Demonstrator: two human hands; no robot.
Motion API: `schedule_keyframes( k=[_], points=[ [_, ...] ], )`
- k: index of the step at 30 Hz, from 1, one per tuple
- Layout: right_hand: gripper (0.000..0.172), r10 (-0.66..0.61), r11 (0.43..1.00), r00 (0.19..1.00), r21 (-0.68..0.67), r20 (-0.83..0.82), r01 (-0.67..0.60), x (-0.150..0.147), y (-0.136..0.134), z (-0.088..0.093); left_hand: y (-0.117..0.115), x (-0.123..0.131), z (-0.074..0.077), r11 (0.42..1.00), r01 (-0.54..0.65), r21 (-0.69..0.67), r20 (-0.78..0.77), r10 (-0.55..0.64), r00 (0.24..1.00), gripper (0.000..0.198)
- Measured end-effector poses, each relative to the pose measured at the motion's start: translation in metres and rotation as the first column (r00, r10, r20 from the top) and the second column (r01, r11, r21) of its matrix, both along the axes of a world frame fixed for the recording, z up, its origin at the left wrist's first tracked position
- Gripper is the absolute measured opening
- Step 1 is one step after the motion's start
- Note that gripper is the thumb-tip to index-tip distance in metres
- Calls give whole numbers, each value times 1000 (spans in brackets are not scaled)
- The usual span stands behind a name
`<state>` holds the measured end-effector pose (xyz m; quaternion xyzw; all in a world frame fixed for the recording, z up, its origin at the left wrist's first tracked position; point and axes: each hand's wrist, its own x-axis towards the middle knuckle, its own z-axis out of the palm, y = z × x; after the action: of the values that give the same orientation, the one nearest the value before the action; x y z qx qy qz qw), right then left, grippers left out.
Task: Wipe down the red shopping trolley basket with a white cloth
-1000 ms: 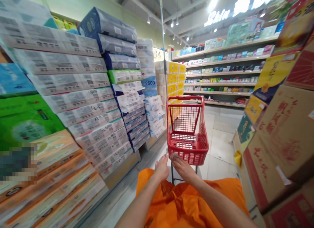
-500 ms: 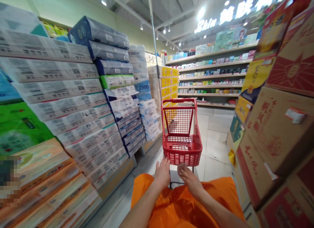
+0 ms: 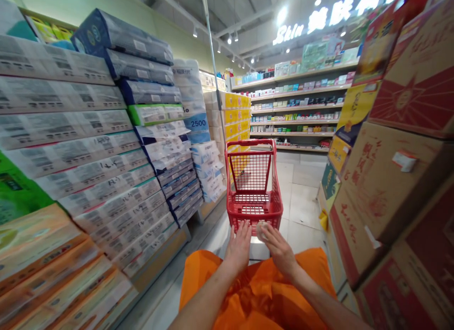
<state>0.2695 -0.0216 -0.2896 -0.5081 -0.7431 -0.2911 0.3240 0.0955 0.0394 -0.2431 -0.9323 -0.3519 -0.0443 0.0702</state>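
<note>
A red plastic shopping cart point(image 3: 253, 209) stands straight ahead of me, with an open grid basket and a raised handle at its far side. My left hand point(image 3: 240, 245) reaches toward its near lower edge, palm down with the fingers stretched out. Beside it, my right hand point(image 3: 280, 247) is angled inward, its fingers extended toward the same edge. A small blurred pale patch shows at the right fingertips; what it is I cannot tell. Both hands overlap the basket's bottom in view, and whether they touch it is unclear. Orange clothing point(image 3: 255, 292) covers my lap below.
Stacked paper packs point(image 3: 81, 131) rise on the left, with orange packs point(image 3: 64, 264) nearer me. Yellow boxes point(image 3: 234, 115) and a thin pole point(image 3: 213, 51) stand beyond. Cardboard cartons point(image 3: 386, 178) line the right. Product shelves point(image 3: 298, 108) cross the back above pale floor tiles point(image 3: 301, 197).
The surroundings and cart have shifted left in view, and the side stacks look nearer. Both hands now sit slightly higher, closer together and overlapping the cart's lower edge more.
</note>
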Motion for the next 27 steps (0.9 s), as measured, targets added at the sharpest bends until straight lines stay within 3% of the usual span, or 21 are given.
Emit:
schedule_keyframes(
  k=[3, 7, 9, 13, 15, 20, 22, 27],
  points=[
    [46, -101, 995, 993, 3, -54, 101, 13, -1, 7, 0, 2, -4, 999, 22, 49, 5, -22, 1000, 68],
    [49, -112, 994, 994, -12, 18, 112, 19, -1, -19, 1, 1, -6, 996, 68, 65, -12, -67, 998, 69],
    [49, -82, 996, 996, -42, 37, 84, 19, -3, -23, 3, 0, -8, 995, 76, 62, -10, -75, 997, 70],
    [47, -99, 994, 994, -53, -36, 97, 25, -8, -1, 3, -2, -9, 996, 65, 53, 1, -66, 998, 68],
    [46, -137, 991, 988, -17, -69, 136, 31, -7, 1, 3, -2, -9, 997, 61, 52, -6, -60, 998, 68],
    [47, -114, 992, 993, -58, 2, 114, 32, -6, -31, 3, -5, -8, 997, 70, 40, -32, -69, 997, 71],
    [48, -85, 993, 996, -87, 5, 85, 22, -6, -23, 4, -7, -6, 998, 45, 32, -25, -44, 999, 71],
    [44, -47, 999, 997, -2, -60, 47, -11, 11, 22, 6, -15, -2, 998, -65, 18, -48, 66, 997, 73]
  ],
)
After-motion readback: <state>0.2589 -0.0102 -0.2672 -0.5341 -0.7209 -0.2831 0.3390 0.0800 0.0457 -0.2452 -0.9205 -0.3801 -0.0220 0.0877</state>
